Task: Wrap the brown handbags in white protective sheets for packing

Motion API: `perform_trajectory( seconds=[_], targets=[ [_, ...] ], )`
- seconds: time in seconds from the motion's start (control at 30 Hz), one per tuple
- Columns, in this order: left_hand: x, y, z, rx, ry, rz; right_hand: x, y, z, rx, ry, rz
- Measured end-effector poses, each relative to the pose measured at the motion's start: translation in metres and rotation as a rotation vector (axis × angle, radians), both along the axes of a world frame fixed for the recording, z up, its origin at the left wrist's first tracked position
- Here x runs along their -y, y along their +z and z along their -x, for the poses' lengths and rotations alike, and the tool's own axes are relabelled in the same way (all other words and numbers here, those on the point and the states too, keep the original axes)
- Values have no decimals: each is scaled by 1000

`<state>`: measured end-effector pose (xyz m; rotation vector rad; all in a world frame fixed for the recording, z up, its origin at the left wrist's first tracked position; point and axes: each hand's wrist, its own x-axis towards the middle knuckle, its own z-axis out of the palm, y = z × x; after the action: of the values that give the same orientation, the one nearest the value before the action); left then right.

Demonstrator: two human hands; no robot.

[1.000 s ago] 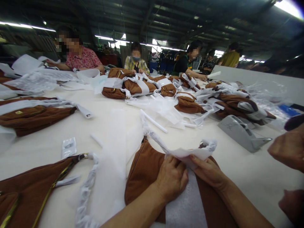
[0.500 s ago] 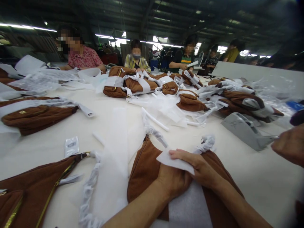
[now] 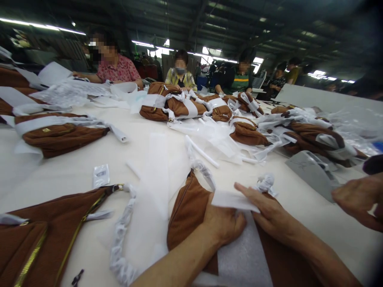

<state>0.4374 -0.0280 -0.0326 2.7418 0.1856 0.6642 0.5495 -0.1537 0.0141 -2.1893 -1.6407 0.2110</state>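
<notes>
A brown corduroy bag (image 3: 188, 211) lies in front of me on the white table (image 3: 74, 171), its handle wound in white foam wrap (image 3: 205, 167). A white foam sheet (image 3: 239, 259) is banded across the bag's middle. My left hand (image 3: 223, 223) presses on the bag and grips the sheet where it folds over. My right hand (image 3: 265, 209) lies on top with fingers stretched left, pinching the sheet's folded top edge (image 3: 231, 199). The bag's right half is hidden under my right forearm.
A second brown bag (image 3: 44, 235) with a foam-wrapped handle lies at the near left; more wrapped bags (image 3: 179, 107) sit further back. A grey tape dispenser (image 3: 311, 171) stands at right. Another person's hand (image 3: 359, 201) reaches in from the right. Several people sit across the table.
The foam sheet's top edge has been folded down over the bag and my right hand has flattened onto it. The view has shifted slightly left.
</notes>
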Motion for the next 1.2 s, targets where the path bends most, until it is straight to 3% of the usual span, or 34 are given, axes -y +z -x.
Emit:
perform_trajectory(
  seconds=[0.07, 0.2, 0.4, 0.47, 0.63, 0.73, 0.83, 0.97, 1.07, 1.13, 1.2],
  targets=[
    [-4, 2, 4, -73, -47, 131, -1, 0, -26, 143, -84, 54],
    [-6, 1, 4, -139, -51, 189, -16, -10, -64, 206, -83, 306],
    [-5, 0, -2, -195, -39, 181, -37, -17, -73, 68, -161, 380],
    [-6, 1, -2, -210, -35, 186, -40, -13, -77, 17, -250, 362],
    [-6, 3, -1, -212, -51, 174, -72, -9, -101, -79, -636, 305],
    [-6, 1, -2, -200, -46, 166, -98, -14, -109, -258, -730, 282],
    [-7, 0, -3, -179, -41, 165, -113, -17, -101, -508, -663, 170],
    [-8, 0, -3, -164, -49, 173, -110, -5, -60, -791, -498, -4],
    [-7, 1, -2, -159, -64, 192, -84, 7, -18, -908, -310, -40],
    [-8, 3, 0, -131, -82, 229, -57, 11, 5, -841, -196, -69],
    [-10, 4, 1, -77, -125, 295, -31, 9, 17, -725, -175, -89]
  ],
)
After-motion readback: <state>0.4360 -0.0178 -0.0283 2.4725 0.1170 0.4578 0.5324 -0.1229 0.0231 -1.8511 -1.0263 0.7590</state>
